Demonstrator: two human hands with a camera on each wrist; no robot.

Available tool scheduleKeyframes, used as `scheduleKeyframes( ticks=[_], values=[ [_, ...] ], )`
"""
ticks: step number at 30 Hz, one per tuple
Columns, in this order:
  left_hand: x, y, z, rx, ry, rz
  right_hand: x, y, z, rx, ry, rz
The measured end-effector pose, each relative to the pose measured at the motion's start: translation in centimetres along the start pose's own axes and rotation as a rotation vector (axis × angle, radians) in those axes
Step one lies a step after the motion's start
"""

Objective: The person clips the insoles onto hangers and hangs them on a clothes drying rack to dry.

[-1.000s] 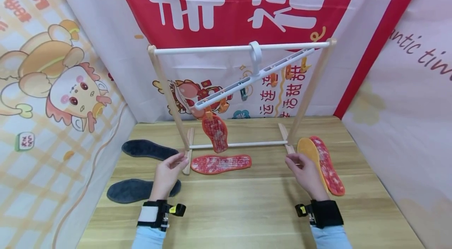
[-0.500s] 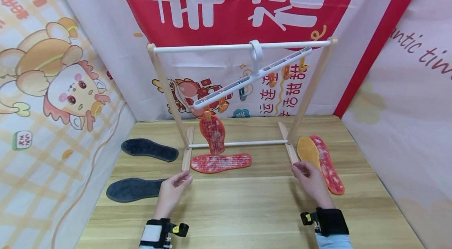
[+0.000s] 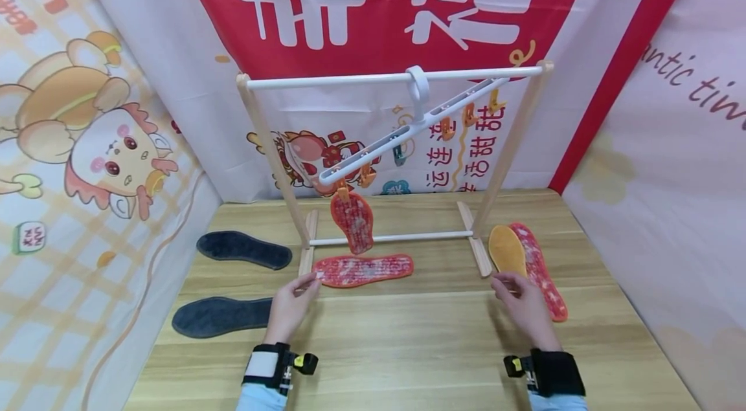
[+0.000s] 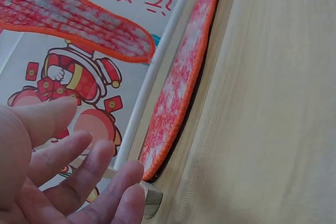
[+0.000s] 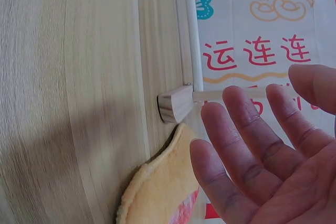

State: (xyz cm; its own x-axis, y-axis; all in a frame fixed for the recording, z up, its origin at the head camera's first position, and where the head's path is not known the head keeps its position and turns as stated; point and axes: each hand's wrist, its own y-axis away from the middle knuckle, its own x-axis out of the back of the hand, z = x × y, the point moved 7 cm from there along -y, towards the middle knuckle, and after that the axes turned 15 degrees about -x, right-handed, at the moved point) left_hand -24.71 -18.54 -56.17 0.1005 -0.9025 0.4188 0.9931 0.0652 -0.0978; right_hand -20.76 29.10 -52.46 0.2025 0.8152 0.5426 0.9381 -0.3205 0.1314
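Orange clip [image 3: 343, 192] pinches one red insole [image 3: 353, 224] by end, so it hangs from hanger [image 3: 418, 129]; hook [image 3: 419, 95] over rail [image 3: 332, 81] carries both. Left hand [image 3: 289, 310], right hand [image 3: 529, 310] empty, loosely spread.

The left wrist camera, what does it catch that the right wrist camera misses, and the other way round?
Only the left wrist view shows the left hand, a hanging red insole and another red insole lying flat. Only the right wrist view shows the right hand and a tan insole. Both share the wooden tabletop, white bar and printed cloth.
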Motion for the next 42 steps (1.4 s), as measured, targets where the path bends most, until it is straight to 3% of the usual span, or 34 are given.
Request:
scheduleKeyframes(
  ticks=[7, 15, 17, 22, 25, 28, 33, 39, 42],
  values=[
    [-0.7, -2.6, 0.8, -0.079, -0.091, -0.022, 0.4, 0.0, 0.7, -0.035, 0.055, 0.009],
    [-2.2, -6.2, 2.5, -0.171, -0.268, -0.166, 0.9, 0.5, 0.3, -0.045, 0.052, 0.004],
    [-2.7, -7.0, 2.7, -0.201, -0.341, -0.206, 1.1, 0.7, 0.2, -0.047, 0.05, 0.011],
    [-4.4, -8.2, 2.6, -0.333, -0.629, -0.343, 1.4, 0.8, 0.1, -0.056, 0.063, 0.01],
    [-5.2, -8.4, 2.0, -0.358, -0.715, -0.414, 1.4, 0.7, 0.1, -0.07, 0.063, -0.001],
    [-5.3, -8.3, 1.3, -0.329, -0.733, -0.436, 1.3, 0.6, 0.1, -0.079, 0.069, -0.013],
    [-4.5, -7.7, 0.4, -0.28, -0.699, -0.405, 0.9, 0.6, -0.4, -0.062, 0.061, -0.038],
    [-4.3, -6.0, 0.5, -0.263, -0.605, -0.44, 0.9, 0.8, -0.5, -0.068, 0.052, -0.04],
    [-4.1, -4.9, 0.4, -0.237, -0.499, -0.471, 0.9, 0.8, -0.6, -0.06, 0.056, -0.04]
  ],
)
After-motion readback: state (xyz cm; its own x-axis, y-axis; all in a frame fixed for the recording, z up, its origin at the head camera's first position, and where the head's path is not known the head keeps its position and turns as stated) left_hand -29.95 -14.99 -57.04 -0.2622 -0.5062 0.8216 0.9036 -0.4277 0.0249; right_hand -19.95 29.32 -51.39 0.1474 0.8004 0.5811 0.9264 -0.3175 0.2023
